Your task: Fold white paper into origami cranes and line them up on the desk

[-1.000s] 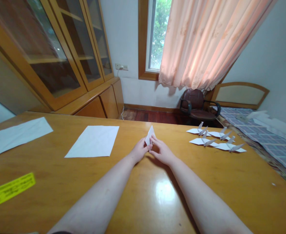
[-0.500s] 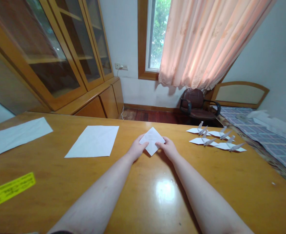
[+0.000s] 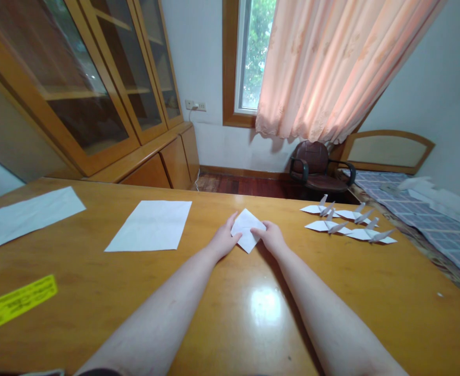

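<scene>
The grip is closed on both sides: the left hand (image 3: 225, 240) and the right hand (image 3: 272, 236) hold opposite edges of a folded white paper diamond (image 3: 247, 230), near the centre of the frame, low over the wooden counter (image 3: 370, 292) or resting on it. To the right stand four white paper cranes (image 3: 327, 226) in a tight group. To the left lie a flat white sheet (image 3: 149, 225) and, at the far left, another white sheet (image 3: 30, 219). A yellow printed strip (image 3: 16, 304) lies at lower left.
</scene>
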Demonstrator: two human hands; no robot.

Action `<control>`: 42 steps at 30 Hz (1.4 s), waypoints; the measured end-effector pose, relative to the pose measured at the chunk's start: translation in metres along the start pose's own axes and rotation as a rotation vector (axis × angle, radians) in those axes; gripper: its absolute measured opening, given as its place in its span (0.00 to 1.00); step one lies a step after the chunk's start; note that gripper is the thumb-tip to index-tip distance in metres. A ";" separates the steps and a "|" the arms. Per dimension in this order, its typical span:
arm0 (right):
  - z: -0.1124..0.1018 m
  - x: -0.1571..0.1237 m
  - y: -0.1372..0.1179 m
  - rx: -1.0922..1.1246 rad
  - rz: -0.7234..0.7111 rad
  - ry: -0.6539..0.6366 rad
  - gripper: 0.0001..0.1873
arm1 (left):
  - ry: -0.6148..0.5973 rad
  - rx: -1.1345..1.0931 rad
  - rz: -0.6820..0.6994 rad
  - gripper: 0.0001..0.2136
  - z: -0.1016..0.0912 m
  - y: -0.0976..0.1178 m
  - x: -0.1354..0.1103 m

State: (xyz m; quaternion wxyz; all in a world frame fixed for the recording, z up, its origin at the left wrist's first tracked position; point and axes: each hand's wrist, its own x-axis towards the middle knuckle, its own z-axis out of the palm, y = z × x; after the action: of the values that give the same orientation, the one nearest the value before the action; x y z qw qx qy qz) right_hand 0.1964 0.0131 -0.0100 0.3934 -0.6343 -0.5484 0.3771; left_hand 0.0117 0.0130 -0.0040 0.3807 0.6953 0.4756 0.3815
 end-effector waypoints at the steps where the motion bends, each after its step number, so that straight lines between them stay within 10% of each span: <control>1: 0.000 0.000 0.000 -0.050 -0.006 -0.001 0.13 | -0.012 0.045 0.010 0.33 -0.001 0.000 0.000; 13: -0.002 0.006 0.012 -0.512 -0.283 0.084 0.35 | -0.129 0.368 0.123 0.23 -0.003 -0.015 0.004; 17: -0.002 0.006 0.015 -0.485 -0.480 -0.141 0.25 | -0.169 0.418 0.161 0.14 -0.004 -0.015 0.005; 32: -0.011 0.006 0.014 -0.417 -0.409 -0.466 0.46 | -0.076 -0.027 -0.060 0.22 -0.015 -0.020 0.009; 42: -0.014 0.004 0.010 -0.399 -0.439 -0.483 0.47 | -0.083 0.269 0.089 0.13 -0.022 -0.019 0.011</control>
State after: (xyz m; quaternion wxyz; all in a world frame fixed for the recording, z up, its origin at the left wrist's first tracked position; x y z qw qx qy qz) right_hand 0.2139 0.0149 -0.0140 0.1931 -0.4589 -0.8106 0.3082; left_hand -0.0119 0.0324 -0.0097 0.2862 0.7756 0.4749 0.3016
